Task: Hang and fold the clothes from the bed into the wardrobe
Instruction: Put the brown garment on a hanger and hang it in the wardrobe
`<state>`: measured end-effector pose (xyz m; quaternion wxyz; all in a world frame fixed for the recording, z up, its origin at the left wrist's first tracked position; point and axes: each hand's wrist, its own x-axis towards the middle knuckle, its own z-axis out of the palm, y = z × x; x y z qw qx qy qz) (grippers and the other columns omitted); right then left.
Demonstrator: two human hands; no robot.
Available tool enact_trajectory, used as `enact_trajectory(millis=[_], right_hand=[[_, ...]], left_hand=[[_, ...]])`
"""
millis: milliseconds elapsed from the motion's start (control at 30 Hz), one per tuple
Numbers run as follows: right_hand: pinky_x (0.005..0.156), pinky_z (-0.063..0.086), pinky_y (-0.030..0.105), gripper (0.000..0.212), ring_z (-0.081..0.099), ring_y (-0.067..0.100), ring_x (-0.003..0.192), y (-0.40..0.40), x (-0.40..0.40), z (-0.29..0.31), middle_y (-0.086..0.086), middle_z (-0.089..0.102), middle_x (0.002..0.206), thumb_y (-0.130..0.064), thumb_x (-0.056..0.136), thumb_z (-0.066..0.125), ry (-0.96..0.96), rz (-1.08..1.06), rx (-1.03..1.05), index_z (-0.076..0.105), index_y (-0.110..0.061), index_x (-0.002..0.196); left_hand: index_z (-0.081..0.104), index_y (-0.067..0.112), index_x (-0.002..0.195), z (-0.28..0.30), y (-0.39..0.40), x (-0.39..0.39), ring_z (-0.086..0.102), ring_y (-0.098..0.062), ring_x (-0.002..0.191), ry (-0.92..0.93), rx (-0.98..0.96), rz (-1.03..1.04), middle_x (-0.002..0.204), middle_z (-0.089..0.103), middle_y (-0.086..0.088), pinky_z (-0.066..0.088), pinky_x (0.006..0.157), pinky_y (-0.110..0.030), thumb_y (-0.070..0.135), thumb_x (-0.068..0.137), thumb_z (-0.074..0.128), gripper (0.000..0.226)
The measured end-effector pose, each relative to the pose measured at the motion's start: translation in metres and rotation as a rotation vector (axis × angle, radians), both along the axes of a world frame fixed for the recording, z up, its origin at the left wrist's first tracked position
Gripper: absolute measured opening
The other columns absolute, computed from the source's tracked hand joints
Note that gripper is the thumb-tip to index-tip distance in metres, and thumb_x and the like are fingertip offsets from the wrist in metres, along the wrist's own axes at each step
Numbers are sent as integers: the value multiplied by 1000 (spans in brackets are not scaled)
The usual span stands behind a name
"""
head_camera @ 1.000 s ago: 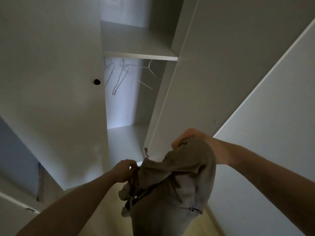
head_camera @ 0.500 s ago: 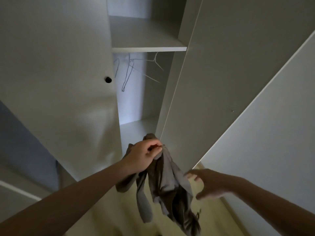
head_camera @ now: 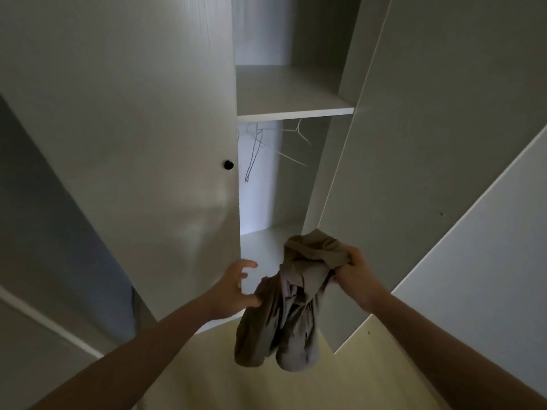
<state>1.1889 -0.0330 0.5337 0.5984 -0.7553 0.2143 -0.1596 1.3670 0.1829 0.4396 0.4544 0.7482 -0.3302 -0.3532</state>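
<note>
In front of the open wardrobe, you are holding a crumpled grey-brown fabric garment [head_camera: 291, 303] in the air, above the pale yellowish floor [head_camera: 340, 386]. Your right hand [head_camera: 356, 276] is gripping the bunched upper part of it, with the fingers curled round the cloth, and the rest is hanging down in a long loose bundle, so its long axis is running almost vertically.

Your left hand [head_camera: 233, 287] is staying just to the left of the garment. Its fingers are spread and only loosely bent, and it is not gripping anything; the thumb seems to be touching the left edge of the cloth, but I cannot tell this for sure.

The thin wire hangers [head_camera: 275, 143] are hanging farther away and higher, under the white wardrobe shelf [head_camera: 296, 112], in the gap between the white left door [head_camera: 133, 128] with its small black knob [head_camera: 228, 164] and the white right door [head_camera: 429, 143]. So the hangers are lying up and slightly left from the garment, and your free left hand is the nearer one to them. In my judgement, this hand should be reaching for a hanger while the right one is keeping the garment.
</note>
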Motion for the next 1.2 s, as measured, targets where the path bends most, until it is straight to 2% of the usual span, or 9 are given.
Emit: enact_trajectory(millis=[133,333,500,633,767,967,1067,1133,1200], right_hand=[[68,61,28,43,77,18,88,8,12,4,2,80,98,-9,84,49,-2,65,146,80,-35,99],[69,60,34,45,74,17,82,4,5,10,3,79,90,8,98,52,79,76,62,81,-26,93],[67,55,33,17,66,24,74,-35,-44,18,22,70,79,17,91,60,199,182,-219,72,6,85],[75,50,21,40,68,7,75,-45,-70,4,-4,72,73,6,89,64,517,276,-392,73,-28,70],[93,52,24,33,67,6,100,-48,-70,-14,-13,72,100,-4,82,73,752,346,-353,71,-31,101],[94,54,24,82,58,-1,121,-12,-20,-1,-25,60,130,-34,68,95,367,301,-35,51,-42,136],[92,54,24,50,64,-4,111,16,12,-9,-23,69,121,-54,82,80,321,259,-275,61,-44,126],[88,58,36,16,70,3,95,15,26,-10,-9,76,103,-40,97,65,257,134,-333,72,-29,106],[85,57,39,18,72,13,91,1,36,-7,-2,77,95,-25,102,58,206,28,-223,76,-23,96]], left_hand=[[21,31,159,-58,12,5,32,-29,146,95,204,-49,161,25,4,40,116,-42,34,72,93,112],[73,13,110,-64,-18,1,69,-25,105,-106,158,-125,110,74,-9,53,101,-48,13,98,66,14],[71,9,97,-14,-21,29,68,-19,87,-173,34,228,92,73,-9,52,86,-42,3,99,49,23],[67,19,91,49,-32,33,65,-8,84,-300,-188,150,87,70,6,47,76,-19,2,101,43,32],[59,25,84,103,-47,20,62,-14,79,-389,-398,3,80,64,6,48,73,-27,-1,97,44,33],[67,16,92,124,-73,4,66,-17,89,-305,-298,-203,89,71,-1,51,84,-30,27,92,41,29],[71,30,82,133,-89,17,67,-16,88,-199,-215,-186,85,72,6,50,90,-34,36,90,40,32],[70,43,73,136,-94,31,65,-5,82,-229,-173,-190,79,70,16,50,85,-31,35,93,40,37],[69,50,69,135,-93,48,61,8,75,-288,-143,-152,75,68,26,44,77,-23,27,99,43,46]])
